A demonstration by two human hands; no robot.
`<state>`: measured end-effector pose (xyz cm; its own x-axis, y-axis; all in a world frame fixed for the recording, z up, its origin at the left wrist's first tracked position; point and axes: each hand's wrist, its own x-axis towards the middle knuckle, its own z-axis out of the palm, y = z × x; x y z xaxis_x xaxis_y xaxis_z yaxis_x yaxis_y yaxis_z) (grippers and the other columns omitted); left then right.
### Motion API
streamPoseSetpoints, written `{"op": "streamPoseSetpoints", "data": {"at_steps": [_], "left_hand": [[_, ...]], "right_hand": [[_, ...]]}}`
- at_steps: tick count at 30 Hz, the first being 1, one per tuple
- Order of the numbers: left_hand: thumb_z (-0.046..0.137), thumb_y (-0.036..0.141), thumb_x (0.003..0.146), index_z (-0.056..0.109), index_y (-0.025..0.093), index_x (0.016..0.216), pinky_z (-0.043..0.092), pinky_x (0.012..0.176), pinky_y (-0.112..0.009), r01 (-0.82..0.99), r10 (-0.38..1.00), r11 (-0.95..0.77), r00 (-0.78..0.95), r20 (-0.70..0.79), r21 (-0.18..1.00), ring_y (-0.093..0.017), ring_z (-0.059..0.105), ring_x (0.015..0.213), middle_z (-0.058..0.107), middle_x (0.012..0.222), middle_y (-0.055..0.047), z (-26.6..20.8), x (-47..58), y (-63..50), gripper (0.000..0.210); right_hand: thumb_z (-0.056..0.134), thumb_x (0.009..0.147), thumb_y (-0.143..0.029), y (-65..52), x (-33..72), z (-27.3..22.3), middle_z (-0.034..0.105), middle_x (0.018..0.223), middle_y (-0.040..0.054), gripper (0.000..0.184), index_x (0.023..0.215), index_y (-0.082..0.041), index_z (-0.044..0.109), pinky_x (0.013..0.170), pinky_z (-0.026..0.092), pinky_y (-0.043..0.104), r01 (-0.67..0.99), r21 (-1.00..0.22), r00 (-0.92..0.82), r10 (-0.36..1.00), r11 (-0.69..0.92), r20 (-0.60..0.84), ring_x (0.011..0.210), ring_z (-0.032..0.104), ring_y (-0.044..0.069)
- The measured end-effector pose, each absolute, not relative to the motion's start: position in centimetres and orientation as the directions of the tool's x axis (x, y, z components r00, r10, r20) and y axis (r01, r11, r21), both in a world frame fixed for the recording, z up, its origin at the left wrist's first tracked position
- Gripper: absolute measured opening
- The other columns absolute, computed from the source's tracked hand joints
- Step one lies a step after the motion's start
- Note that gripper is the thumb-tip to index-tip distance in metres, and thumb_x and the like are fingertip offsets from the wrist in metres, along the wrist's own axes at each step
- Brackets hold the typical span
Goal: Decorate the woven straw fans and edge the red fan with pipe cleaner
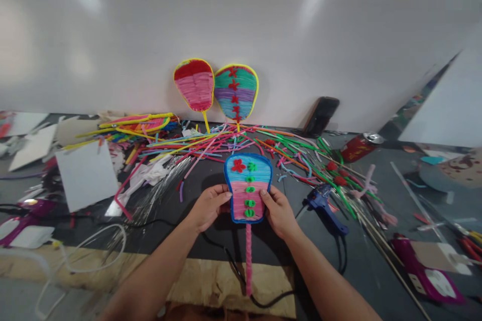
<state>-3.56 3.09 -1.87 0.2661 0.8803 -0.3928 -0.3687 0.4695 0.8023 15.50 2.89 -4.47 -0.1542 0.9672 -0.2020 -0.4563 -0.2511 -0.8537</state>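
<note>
Between my two hands I hold a pipe-cleaner fan [241,198] by its side edges. It has a blue rim, a light blue upper part, a pink lower part and a twisted pink handle [248,261] hanging down. A red flower [238,165] sits at its upper left, and several green pieces run down its front. My left hand [213,205] pinches the left edge, my right hand [277,209] the right edge. Behind it, a pink-and-red fan [195,88] and a green, purple and blue fan [244,93] lean against the white panel.
Loose pipe cleaners [211,143] spread across the dark table. At right lie a blue glue gun [326,208], a red can [360,148], a phone [322,115] and a purple tool [427,271]. A white card [87,175] is at left; brown paper [199,286] lies in front of me.
</note>
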Motion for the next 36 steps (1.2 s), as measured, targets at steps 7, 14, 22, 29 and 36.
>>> {"op": "streamPoseSetpoints", "data": {"at_steps": [7, 14, 22, 29, 36], "left_hand": [[0.076, 0.029, 0.067, 0.067, 0.013, 0.087, 0.052, 0.065, -0.028, -0.403, 0.886, 0.459, 0.272, -0.375, 0.792, -0.016, 0.065, 0.067, 0.071, 0.082, -0.007, -1.74, -3.61, 3.19, 0.027], [0.076, 0.033, 0.067, 0.066, 0.014, 0.082, 0.052, 0.065, -0.028, -0.396, 0.893, 0.449, 0.238, -0.383, 0.801, -0.015, 0.064, 0.065, 0.071, 0.077, -0.005, -1.66, -3.47, 3.29, 0.026], [0.082, 0.029, 0.06, 0.065, 0.013, 0.077, 0.051, 0.071, -0.027, -0.454, 0.896, 0.445, 0.216, -0.389, 0.772, -0.014, 0.064, 0.068, 0.071, 0.077, -0.005, -2.32, -3.47, 3.16, 0.029], [0.077, 0.028, 0.068, 0.065, 0.013, 0.081, 0.052, 0.068, -0.026, -0.423, 0.892, 0.45, 0.25, -0.375, 0.787, -0.014, 0.065, 0.067, 0.071, 0.077, -0.005, -2.04, -3.51, 3.23, 0.023], [0.072, 0.034, 0.073, 0.063, 0.015, 0.099, 0.052, 0.068, -0.027, -0.458, 0.913, 0.407, 0.226, -0.339, 0.79, -0.017, 0.067, 0.075, 0.072, 0.091, -0.007, -1.59, -3.41, 3.4, 0.033]], "right_hand": [[0.069, 0.075, -0.041, 2.87, 15.54, -4.24, 0.072, 0.096, 0.0024, 0.029, 0.098, -0.023, 0.066, 0.081, 0.052, 0.038, -0.459, -0.853, -0.148, 0.968, -0.249, -0.203, 0.088, 0.066, 0.022], [0.069, 0.074, -0.043, 2.69, 15.44, -3.9, 0.071, 0.098, 0.0026, 0.031, 0.098, -0.024, 0.066, 0.08, 0.052, 0.037, -0.447, -0.856, -0.168, 0.964, -0.26, -0.205, 0.09, 0.065, 0.022], [0.067, 0.077, -0.04, 2.48, 15.26, -4.51, 0.072, 0.097, 0.0022, 0.029, 0.101, -0.023, 0.066, 0.082, 0.051, 0.036, -0.449, -0.853, -0.193, 0.961, -0.264, -0.196, 0.087, 0.065, 0.02], [0.066, 0.079, -0.038, 2.6, 15.38, -4.37, 0.072, 0.096, 0.0019, 0.025, 0.099, -0.023, 0.066, 0.085, 0.05, 0.037, -0.463, -0.85, -0.183, 0.966, -0.25, -0.184, 0.086, 0.066, 0.02], [0.067, 0.077, -0.041, 2.63, 15.47, -4.42, 0.072, 0.094, 0.0027, 0.029, 0.1, -0.022, 0.066, 0.085, 0.049, 0.038, -0.426, -0.872, -0.177, 0.967, -0.242, -0.182, 0.088, 0.065, 0.021]]}}
